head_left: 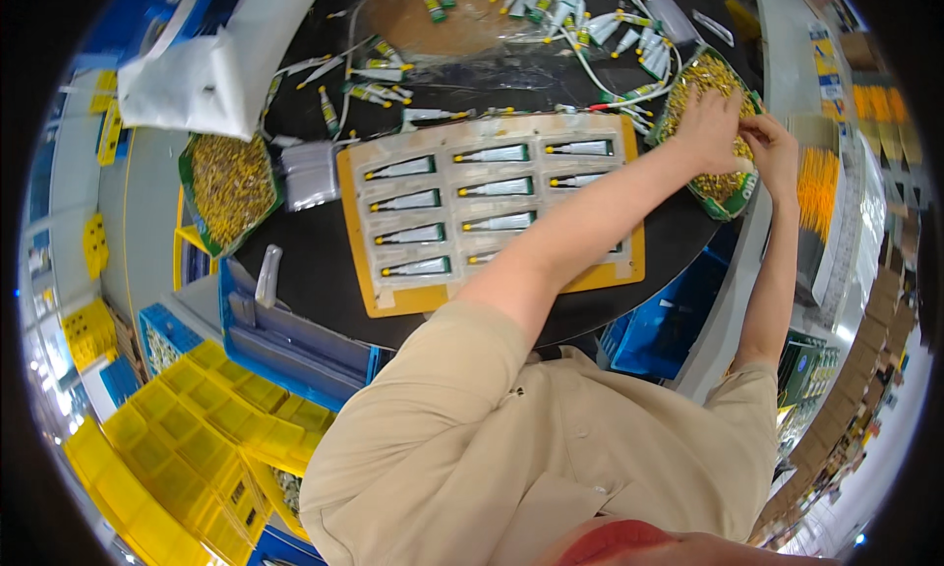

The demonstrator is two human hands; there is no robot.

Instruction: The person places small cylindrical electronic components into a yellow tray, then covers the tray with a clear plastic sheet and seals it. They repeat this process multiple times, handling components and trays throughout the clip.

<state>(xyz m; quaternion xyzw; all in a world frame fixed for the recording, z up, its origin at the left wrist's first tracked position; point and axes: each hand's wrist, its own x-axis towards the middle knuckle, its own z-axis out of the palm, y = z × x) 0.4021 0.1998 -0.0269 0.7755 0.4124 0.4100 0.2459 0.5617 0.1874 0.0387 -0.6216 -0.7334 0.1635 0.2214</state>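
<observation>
Your left hand [706, 131] rests fingers-down on yellow bits [716, 74] in the bag [734, 202], just right of the tray [637, 256]; your right hand [774, 155] curls at its outer edge. Whether either grips anything, I can't tell. The bag's long axis runs roughly away from you. On the tray, tubes [496, 185] lie crosswise, tips left.

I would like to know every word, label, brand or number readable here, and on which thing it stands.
Green bag under the left hand: white lettering at its lower edge; I do not copy printed words.
Tubes on the yellow-edged board: any print is too small to read.
Green packages at the lower right: pale marks, too blurred to read.
</observation>
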